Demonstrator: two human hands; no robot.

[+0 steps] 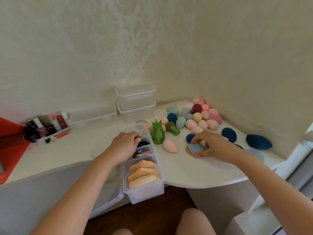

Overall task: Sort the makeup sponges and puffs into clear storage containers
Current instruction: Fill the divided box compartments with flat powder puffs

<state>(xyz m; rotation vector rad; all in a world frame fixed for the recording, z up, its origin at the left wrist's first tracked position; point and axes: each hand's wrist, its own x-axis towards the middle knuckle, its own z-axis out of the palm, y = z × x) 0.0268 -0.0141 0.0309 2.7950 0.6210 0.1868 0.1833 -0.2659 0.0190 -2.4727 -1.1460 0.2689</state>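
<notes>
A white tabletop [76,155] spans mid-frame. At lower centre, a divided clear container [145,192] holds orange wedge sponges [142,172] and round puffs. Egg-shaped sponges [191,123] pile at centre right. The left hand [124,143] curls its fingers into a far compartment, their hold hidden. The right hand [215,146] pinches a light blue puff [194,148] just right of the container.

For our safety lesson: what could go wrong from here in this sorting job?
The organiser overhangs the table edge; the left hand on it could tip it off.
The right hand's grip on the blue puff may drag the tan puff beneath along.
The green holder stands between that hand and the organiser, easy to knock.
</notes>
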